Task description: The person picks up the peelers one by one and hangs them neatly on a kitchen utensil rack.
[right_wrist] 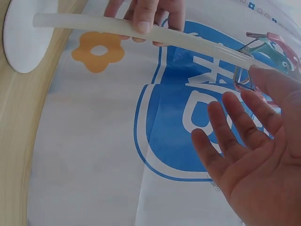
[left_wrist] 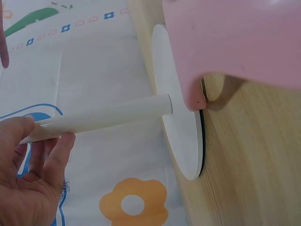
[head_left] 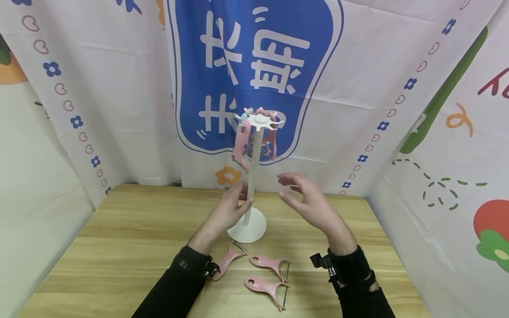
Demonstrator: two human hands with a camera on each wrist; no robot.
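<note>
A white stand [head_left: 256,168] rises from a round base on the table, with a spoked hook ring at its top. My left hand [head_left: 227,208] holds its pole between thumb and fingers, low down above the base. To the right of the pole is my right hand [head_left: 312,204], fingers parted and holding nothing. Pink peelers hang from the ring, one at the front left [head_left: 241,143] and another [head_left: 272,143] on the right. The right wrist view also shows a teal peeler [right_wrist: 277,56] among them.
Three pink peelers lie on the wooden table [head_left: 131,260] in front of the base: one beside my left wrist [head_left: 226,265], two stacked nearer the middle [head_left: 265,261], [head_left: 262,285]. A printed cloth [head_left: 139,101] hangs behind the table, with more cloth at both sides.
</note>
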